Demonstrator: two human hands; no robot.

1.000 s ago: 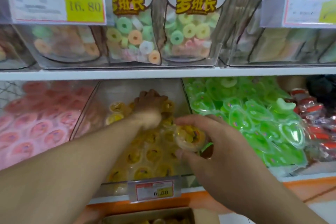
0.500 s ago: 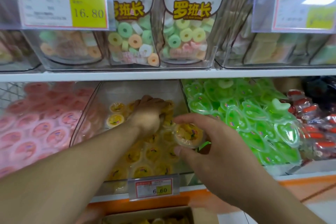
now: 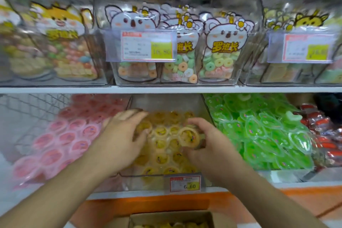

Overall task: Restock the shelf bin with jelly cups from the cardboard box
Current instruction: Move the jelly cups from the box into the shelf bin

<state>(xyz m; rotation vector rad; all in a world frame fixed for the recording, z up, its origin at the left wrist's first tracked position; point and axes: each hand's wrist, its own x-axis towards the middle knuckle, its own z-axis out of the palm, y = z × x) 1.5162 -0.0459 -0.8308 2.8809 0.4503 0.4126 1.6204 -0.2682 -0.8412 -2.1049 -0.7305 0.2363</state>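
Note:
A clear shelf bin (image 3: pixel 200 105) in the middle of the lower shelf holds several yellow jelly cups (image 3: pixel 162 146). My right hand (image 3: pixel 209 142) grips one yellow jelly cup (image 3: pixel 188 136) over the bin, lid facing me. My left hand (image 3: pixel 122 135) reaches into the bin's left side with its fingers curled over a yellow cup (image 3: pixel 143 127) among the pile. The cardboard box (image 3: pixel 172 217) sits below at the bottom edge, open, with yellow cups inside.
Pink jelly cups (image 3: pixel 61 140) fill the bin to the left and green heart-shaped cups (image 3: pixel 259 131) the bin to the right. Red packets (image 3: pixel 325 135) lie at far right. A price tag (image 3: pixel 185 183) hangs on the bin's front. Candy bags (image 3: pixel 220 50) stand on the shelf above.
The view has tilted up and shifted, showing more of the upper shelf. My left hand has drawn back from the bin's rear toward its left front. My right hand still holds its cup.

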